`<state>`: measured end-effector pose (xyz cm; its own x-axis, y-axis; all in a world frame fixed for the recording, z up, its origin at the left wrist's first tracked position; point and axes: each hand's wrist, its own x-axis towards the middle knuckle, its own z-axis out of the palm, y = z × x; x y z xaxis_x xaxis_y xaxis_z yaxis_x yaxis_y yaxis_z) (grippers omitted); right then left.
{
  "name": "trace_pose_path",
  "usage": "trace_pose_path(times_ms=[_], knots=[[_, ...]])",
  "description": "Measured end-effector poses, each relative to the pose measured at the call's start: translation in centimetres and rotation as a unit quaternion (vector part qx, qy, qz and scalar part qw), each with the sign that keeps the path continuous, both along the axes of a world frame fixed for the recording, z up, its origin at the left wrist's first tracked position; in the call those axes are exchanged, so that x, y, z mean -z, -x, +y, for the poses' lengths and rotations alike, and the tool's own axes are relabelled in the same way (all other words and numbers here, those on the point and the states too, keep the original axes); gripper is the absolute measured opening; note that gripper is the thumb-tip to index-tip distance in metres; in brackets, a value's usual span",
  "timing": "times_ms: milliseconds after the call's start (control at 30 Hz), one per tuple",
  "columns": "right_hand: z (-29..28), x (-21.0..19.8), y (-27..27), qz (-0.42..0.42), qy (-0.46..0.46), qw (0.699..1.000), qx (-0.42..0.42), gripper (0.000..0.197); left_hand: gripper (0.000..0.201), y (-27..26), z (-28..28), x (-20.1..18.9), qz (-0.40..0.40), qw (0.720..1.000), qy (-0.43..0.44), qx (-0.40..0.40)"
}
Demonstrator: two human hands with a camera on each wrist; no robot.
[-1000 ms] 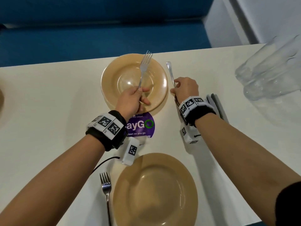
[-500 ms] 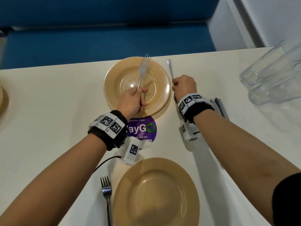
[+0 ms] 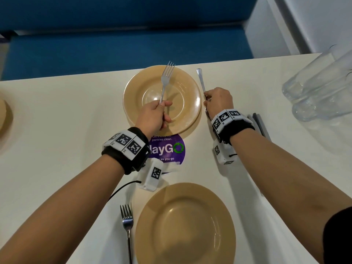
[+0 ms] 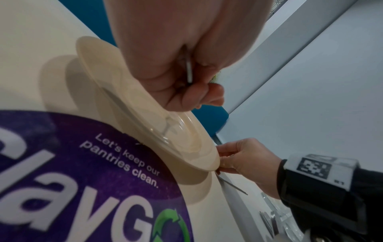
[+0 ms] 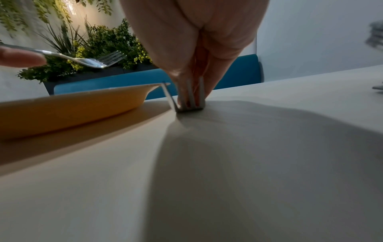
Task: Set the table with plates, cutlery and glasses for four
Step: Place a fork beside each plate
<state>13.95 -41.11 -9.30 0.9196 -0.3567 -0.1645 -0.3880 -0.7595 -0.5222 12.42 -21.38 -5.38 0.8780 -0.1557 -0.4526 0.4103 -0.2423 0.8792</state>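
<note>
Plate (image 3: 185,223) and fork (image 3: 127,223) lie nearest you on the table (image 3: 57,115). Beyond them, your left hand (image 3: 154,116) grips a second fork (image 3: 166,80) above the far plate (image 3: 133,92), while your right hand (image 3: 219,100) pinches cutlery (image 3: 201,79) just beside its rim. Glasses (image 3: 320,88) stand far right.

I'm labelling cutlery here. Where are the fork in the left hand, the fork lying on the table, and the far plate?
held fork (image 3: 166,80): head view, neck.
lying fork (image 3: 127,221): head view, neck.
far plate (image 3: 140,86): head view, bare left rim.
</note>
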Motion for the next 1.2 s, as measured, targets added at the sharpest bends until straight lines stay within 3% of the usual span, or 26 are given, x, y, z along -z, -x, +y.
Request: trace_pose_path(times_ms=[367, 667, 1200], knots=[[-0.7, 0.0, 0.0, 0.003, 0.01, 1.0, -0.001, 0.035, 0.029, -0.2, -0.1, -0.1, 0.0, 1.0, -0.002, -0.007], [-0.8, -0.3, 0.0, -0.003, 0.03, 0.999, -0.018, 0.024, 0.029, -0.1, 0.0, -0.3, -0.008, 1.0, -0.003, -0.004], [-0.2, -0.9, -0.1, 0.002, 0.035, 0.999, -0.04, 0.029, 0.028, -0.2, 0.3, -0.2, -0.008, 1.0, -0.006, -0.005]])
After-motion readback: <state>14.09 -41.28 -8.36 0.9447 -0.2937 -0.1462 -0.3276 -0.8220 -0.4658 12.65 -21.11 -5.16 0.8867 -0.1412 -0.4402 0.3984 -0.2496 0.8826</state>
